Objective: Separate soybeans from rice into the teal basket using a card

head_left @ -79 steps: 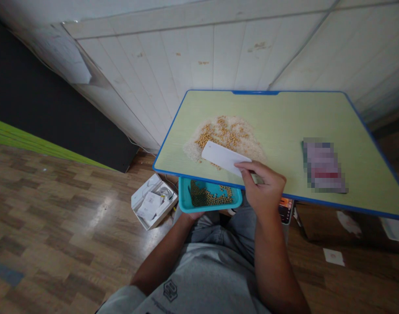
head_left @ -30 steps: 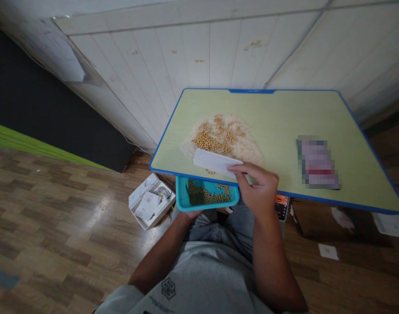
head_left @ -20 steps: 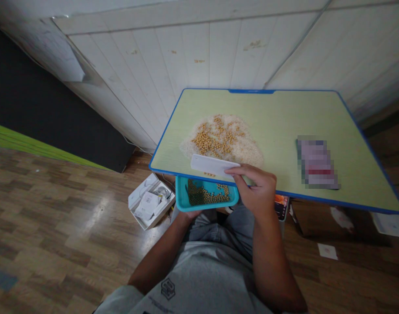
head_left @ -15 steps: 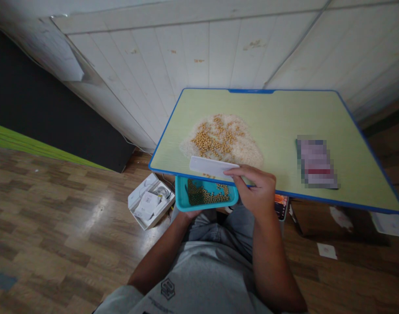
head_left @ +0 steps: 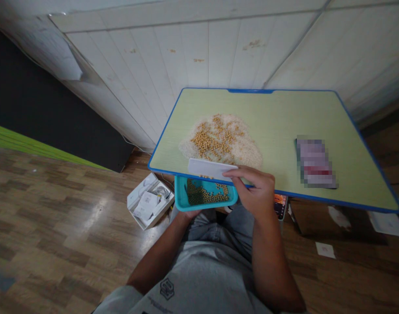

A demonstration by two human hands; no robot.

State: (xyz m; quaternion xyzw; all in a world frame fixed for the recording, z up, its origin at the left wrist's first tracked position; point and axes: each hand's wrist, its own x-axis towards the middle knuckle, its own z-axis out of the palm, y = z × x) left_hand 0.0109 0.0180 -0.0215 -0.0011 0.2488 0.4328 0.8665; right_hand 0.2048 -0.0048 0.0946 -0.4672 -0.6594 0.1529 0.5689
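Observation:
My right hand (head_left: 256, 187) pinches one end of a flat white plastic strip (head_left: 211, 167) that stands on its long edge near the front of a pale green board (head_left: 278, 117). A few soybeans (head_left: 206, 177) lie between the strip and the board's blue front rim. Behind it spreads a pile of white rice (head_left: 248, 148) mixed with more soybeans (head_left: 202, 138). Just under the rim is a teal tray (head_left: 206, 206), holding soybeans (head_left: 215, 197) and small dark green beans (head_left: 194, 194). My left hand (head_left: 190, 213) supports the tray from below, its fingers mostly hidden.
A blurred-out packet (head_left: 315, 163) lies on the board's right side. On the wooden floor at left is an open white box (head_left: 150, 203) with papers and a cable. A phone-like screen (head_left: 280, 205) shows below the board's edge. A white panelled wall (head_left: 186, 61) stands behind.
The white strip has shifted slightly toward the board's front edge, with the few soybeans before it now closer to the rim. The tray and my left hand stay nearly still.

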